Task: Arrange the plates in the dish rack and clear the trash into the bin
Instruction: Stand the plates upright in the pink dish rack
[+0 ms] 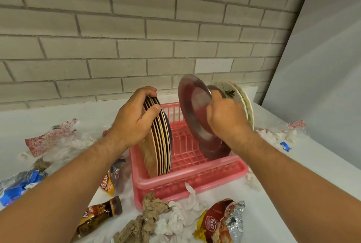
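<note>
A pink plastic dish rack (pixel 187 176) sits on the white counter. My left hand (pixel 134 119) grips the top edge of several brown-rimmed plates (pixel 162 145) standing upright in the rack's left side. My right hand (pixel 226 117) holds a shiny steel plate (pixel 193 105) tilted over the rack's right side, with a second steel plate (pixel 214 150) behind it resting in the rack. Behind my right hand stand white floral plates (pixel 242 100). Trash lies all around the rack. No bin is in view.
In front of the rack lie crumpled brown paper (pixel 148 215), white tissues (pixel 181 217) and a foil snack wrapper (pixel 222 221). At the left are a brown bottle (pixel 97 217), a blue wrapper (pixel 21 184) and plastic bags (pixel 54 139). A brick wall stands close behind.
</note>
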Demonstrator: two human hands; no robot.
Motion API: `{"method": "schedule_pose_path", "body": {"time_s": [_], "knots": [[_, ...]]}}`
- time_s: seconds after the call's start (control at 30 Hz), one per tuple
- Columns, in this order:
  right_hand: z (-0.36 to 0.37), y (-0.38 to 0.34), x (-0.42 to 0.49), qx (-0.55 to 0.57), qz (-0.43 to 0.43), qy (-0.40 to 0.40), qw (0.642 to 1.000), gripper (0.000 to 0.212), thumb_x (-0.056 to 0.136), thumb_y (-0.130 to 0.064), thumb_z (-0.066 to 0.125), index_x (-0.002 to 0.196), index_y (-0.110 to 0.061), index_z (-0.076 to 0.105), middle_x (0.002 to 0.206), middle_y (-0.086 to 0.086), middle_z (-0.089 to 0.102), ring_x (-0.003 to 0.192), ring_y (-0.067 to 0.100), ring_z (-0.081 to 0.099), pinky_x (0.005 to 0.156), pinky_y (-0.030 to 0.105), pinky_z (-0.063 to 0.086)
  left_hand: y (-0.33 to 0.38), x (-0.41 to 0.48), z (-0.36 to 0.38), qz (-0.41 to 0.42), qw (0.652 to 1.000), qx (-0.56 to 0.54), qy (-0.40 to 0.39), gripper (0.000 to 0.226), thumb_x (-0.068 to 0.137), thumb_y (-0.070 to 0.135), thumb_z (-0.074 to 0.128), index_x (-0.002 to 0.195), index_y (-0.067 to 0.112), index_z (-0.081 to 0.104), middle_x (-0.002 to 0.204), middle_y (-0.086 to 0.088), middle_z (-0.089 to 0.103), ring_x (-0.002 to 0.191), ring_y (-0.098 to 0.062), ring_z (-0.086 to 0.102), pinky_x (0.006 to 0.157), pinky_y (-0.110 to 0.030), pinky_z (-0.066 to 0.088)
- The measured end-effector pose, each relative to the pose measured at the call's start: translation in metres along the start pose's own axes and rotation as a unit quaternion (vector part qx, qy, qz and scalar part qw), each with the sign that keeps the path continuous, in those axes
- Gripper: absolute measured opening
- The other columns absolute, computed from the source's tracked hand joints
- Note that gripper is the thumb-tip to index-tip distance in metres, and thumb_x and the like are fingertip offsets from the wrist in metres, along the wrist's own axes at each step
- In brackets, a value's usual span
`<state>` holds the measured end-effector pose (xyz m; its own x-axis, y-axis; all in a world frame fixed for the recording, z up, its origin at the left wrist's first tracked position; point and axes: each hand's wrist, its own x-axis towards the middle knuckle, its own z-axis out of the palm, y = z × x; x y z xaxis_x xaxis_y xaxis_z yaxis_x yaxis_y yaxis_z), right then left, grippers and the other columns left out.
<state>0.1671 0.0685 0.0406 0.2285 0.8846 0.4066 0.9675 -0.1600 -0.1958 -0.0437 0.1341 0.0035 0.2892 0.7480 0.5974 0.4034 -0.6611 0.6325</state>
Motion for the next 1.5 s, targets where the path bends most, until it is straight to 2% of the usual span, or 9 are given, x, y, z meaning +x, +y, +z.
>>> {"method": "schedule_pose_path", "body": {"time_s": [0.13, 0.27, 0.47, 0.73, 0.97, 1.03, 1.17, 1.3, 1.5], "knots": [[0.020, 0.012, -0.013, 0.005, -0.005, -0.005, 1.000, 0.031, 0.099, -0.017, 0.034, 0.130, -0.013, 0.038, 0.088, 0.017, 0.067, 0.081, 0.038, 0.063, 0.063, 0.037, 0.044, -0.001, 0.000, 0.002, -0.006, 1.000, -0.012, 0.007, 0.034, 0.086, 0.035, 0.048, 0.118, 0.025, 0.048, 0.124, 0.019, 0.050, 0.077, -0.002, 0.048, 0.079, -0.026, 0.041], [0.030, 0.018, -0.021, 0.023, 0.027, -0.028, 0.999, 0.033, 0.100, -0.018, 0.033, 0.132, -0.012, 0.036, 0.076, 0.013, 0.062, 0.073, 0.034, 0.060, 0.065, 0.039, 0.050, -0.003, 0.001, 0.002, -0.022, 0.999, -0.028, 0.012, 0.034, 0.084, 0.034, 0.048, 0.116, 0.025, 0.049, 0.122, 0.016, 0.052, 0.110, -0.001, 0.049, 0.092, -0.031, 0.045], [0.015, 0.019, -0.010, 0.008, 0.104, -0.094, 0.990, 0.040, 0.094, -0.006, 0.045, 0.133, -0.009, 0.034, 0.077, 0.004, 0.045, 0.077, 0.027, 0.053, 0.056, 0.033, 0.043, -0.002, 0.000, 0.000, -0.029, 0.999, -0.029, 0.013, 0.036, 0.083, 0.033, 0.048, 0.118, 0.025, 0.049, 0.123, 0.016, 0.052, 0.113, -0.001, 0.047, 0.096, -0.034, 0.044], [-0.006, 0.022, -0.015, 0.060, 0.123, -0.138, 0.981, 0.027, 0.090, -0.042, 0.060, 0.102, -0.018, 0.055, 0.084, -0.001, 0.056, 0.072, 0.021, 0.062, 0.069, 0.038, 0.057, -0.001, 0.000, 0.001, -0.035, 0.999, -0.030, 0.010, 0.038, 0.083, 0.034, 0.047, 0.119, 0.025, 0.048, 0.126, 0.016, 0.050, 0.116, 0.000, 0.044, 0.095, -0.027, 0.038], [-0.048, 0.008, -0.017, -0.083, 0.031, 0.013, 0.996, 0.041, 0.094, -0.056, 0.041, 0.083, -0.019, 0.052, 0.067, -0.005, 0.046, 0.061, 0.015, 0.047, 0.053, 0.028, 0.036, -0.001, 0.002, 0.000, -0.017, 1.000, -0.003, 0.010, 0.026, 0.084, 0.032, 0.050, 0.107, 0.022, 0.050, 0.125, 0.017, 0.050, 0.107, -0.002, 0.048, 0.082, -0.024, 0.039], [-0.049, -0.008, -0.024, 0.006, -0.024, 0.027, 0.999, 0.032, 0.095, -0.054, 0.042, 0.082, -0.026, 0.053, 0.070, -0.009, 0.049, 0.068, 0.013, 0.050, 0.058, 0.027, 0.036, -0.002, 0.003, 0.000, -0.006, 1.000, 0.009, 0.011, 0.020, 0.085, 0.030, 0.052, 0.104, 0.022, 0.051, 0.124, 0.017, 0.051, 0.099, -0.003, 0.049, 0.074, -0.021, 0.038], [-0.013, -0.041, -0.041, 0.291, -0.061, -0.103, 0.949, 0.026, 0.097, -0.046, 0.046, 0.096, -0.028, 0.065, 0.082, -0.011, 0.064, 0.075, 0.002, 0.059, 0.067, 0.023, 0.046, -0.002, 0.003, 0.000, 0.014, 1.000, 0.018, 0.016, 0.023, 0.082, 0.032, 0.050, 0.102, 0.021, 0.053, 0.122, 0.015, 0.053, 0.108, 0.000, 0.047, 0.075, -0.019, 0.038], [0.020, -0.058, -0.043, 0.356, -0.055, -0.127, 0.924, 0.028, 0.097, -0.041, 0.046, 0.117, -0.026, 0.061, 0.099, -0.005, 0.069, 0.090, 0.012, 0.065, 0.085, 0.038, 0.055, 0.000, 0.005, 0.000, 0.022, 0.999, 0.026, 0.008, 0.024, 0.082, 0.031, 0.050, 0.102, 0.019, 0.056, 0.121, 0.013, 0.054, 0.107, 0.002, 0.046, 0.081, -0.007, 0.033], [0.021, -0.063, -0.037, 0.280, -0.064, -0.066, 0.955, 0.034, 0.102, -0.038, 0.032, 0.086, -0.018, 0.055, 0.069, -0.002, 0.057, 0.062, 0.018, 0.056, 0.064, 0.040, 0.052, -0.004, 0.006, -0.001, 0.032, 0.999, 0.034, 0.001, 0.024, 0.083, 0.035, 0.052, 0.104, 0.024, 0.057, 0.128, 0.011, 0.054, 0.116, -0.003, 0.047, 0.091, -0.016, 0.034]]}}
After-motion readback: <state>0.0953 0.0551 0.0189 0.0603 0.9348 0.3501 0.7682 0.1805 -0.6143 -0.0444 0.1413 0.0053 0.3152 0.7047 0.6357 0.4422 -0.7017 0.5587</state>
